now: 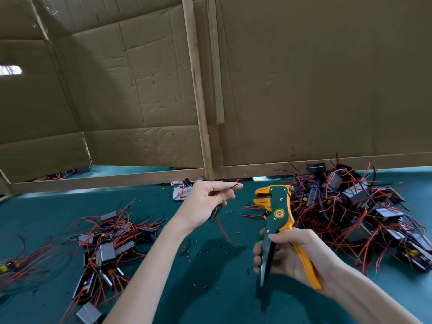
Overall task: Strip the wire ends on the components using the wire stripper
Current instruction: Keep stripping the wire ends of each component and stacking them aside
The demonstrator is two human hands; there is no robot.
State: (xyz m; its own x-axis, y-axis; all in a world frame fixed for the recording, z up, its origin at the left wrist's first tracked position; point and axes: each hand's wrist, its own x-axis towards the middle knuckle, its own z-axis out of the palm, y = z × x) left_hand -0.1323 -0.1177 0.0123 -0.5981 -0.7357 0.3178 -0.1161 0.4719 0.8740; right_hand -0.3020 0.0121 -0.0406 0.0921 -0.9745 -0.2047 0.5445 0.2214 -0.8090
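Observation:
My right hand grips the handles of a green and orange wire stripper, jaws pointing up and left. My left hand is raised above the table to the left of the jaws. It holds a small dark component in the palm and pinches a thin black wire between thumb and forefinger. A red wire hangs down from that component. The wire tip is a short gap away from the stripper's jaws.
A pile of components with red wires lies at the right, another pile at the left. Bits of stripped insulation dot the green table. Cardboard panels on a wooden frame stand behind. A crumpled white paper lies near the frame.

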